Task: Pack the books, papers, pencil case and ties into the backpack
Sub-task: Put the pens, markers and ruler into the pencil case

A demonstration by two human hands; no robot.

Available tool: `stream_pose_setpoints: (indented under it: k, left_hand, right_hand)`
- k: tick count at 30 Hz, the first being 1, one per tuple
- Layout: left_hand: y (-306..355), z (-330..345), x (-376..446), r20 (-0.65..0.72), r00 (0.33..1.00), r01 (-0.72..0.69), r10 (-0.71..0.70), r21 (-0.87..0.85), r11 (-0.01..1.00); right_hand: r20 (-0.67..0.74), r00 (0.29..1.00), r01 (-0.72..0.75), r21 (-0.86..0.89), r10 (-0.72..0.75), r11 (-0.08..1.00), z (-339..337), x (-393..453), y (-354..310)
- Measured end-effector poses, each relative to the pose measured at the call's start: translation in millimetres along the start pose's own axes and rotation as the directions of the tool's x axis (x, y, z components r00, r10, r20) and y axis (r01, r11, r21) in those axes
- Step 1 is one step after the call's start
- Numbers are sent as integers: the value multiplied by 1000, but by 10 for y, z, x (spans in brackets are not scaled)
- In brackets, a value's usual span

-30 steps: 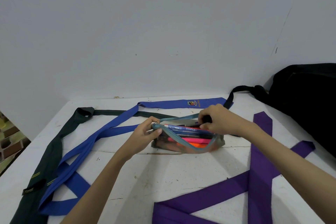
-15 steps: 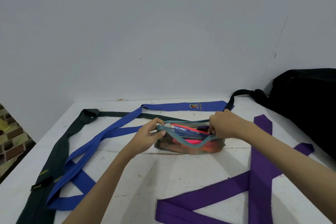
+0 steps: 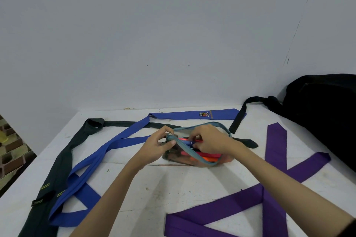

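A clear pencil case [image 3: 204, 157] with a grey-blue zip band lies open in the middle of the white table [image 3: 173, 188], full of pink, orange and blue pens. My left hand [image 3: 156, 147] pinches its left end at the zip. My right hand [image 3: 209, 139] reaches into the opening, fingers curled on the pens near that end. A blue tie [image 3: 107, 146] and a black tie [image 3: 63, 158] lie to the left. A purple tie [image 3: 273, 183] lies to the right. The black backpack [image 3: 325, 109] sits at the far right against the wall.
The backpack's black strap [image 3: 240, 113] runs across the blue tie's crested end. The table's left edge drops off beside a brick wall [image 3: 11, 152]. A grey wall [image 3: 173, 34] stands right behind the table.
My right hand has moved left from the case's right end into the opening near the left end. The far zip band now arches up wider. The left hand keeps its pinch.
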State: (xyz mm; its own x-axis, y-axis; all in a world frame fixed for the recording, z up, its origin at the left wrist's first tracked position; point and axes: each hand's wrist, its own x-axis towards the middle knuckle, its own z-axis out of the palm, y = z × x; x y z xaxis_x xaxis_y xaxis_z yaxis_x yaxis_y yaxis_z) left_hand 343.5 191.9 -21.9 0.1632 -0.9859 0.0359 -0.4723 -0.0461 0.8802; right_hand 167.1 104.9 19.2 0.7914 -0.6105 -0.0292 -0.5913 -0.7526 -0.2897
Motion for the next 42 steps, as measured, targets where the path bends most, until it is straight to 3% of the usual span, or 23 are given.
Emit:
stream_pose_setpoints:
  k: [4,9,12,15,17,19,21,23,28,31,35,42]
  left_hand:
    - [23,-6,-4,-6,1000,-27,27,37,999]
    - [31,1,6,-26,999,-43,45,64,997]
    - [31,20,18,-58,998,-31,35,77,997]
    - [86,25,18,-12,997,-69,74,220,973]
    - [164,23,29,107,991,-123,84,450,885]
    - [264,6,58,174,981,-180,83,670,720]
    - [344,-50,89,180,977,-213,115,785,582]
    - [371,-134,81,166,978,-206,123,832,515]
    - [330,-215,33,150,987,-156,56,820,550]
    - [360,-181,58,139,988,-153,69,796,585]
    - [342,-162,27,96,994,-104,54,650,752]
    - [196,-96,7,-32,991,-121,131,223,967]
  right_hand:
    - [-96,994,-41,25,43,999,47,47,-25]
    - [-99,990,-89,142,104,986,-4,13,38]
    - [-35,988,-153,-36,152,988,-108,-102,206]
    - [104,976,-175,-141,191,974,-158,-172,282]
    - [99,971,-194,-188,215,963,-167,-175,277]
    - [96,968,-195,-297,233,935,-187,-188,227]
    - [106,963,-187,-394,247,900,-228,-213,172]
    - [129,958,-175,-449,257,876,-280,-225,170]
    - [238,918,-170,-482,316,859,-300,-212,199]
    - [191,936,-172,-488,297,856,-279,-205,204]
    - [77,967,-217,-262,244,940,-335,-212,300]
    - [-77,997,16,80,-10,997,-362,-139,-5]
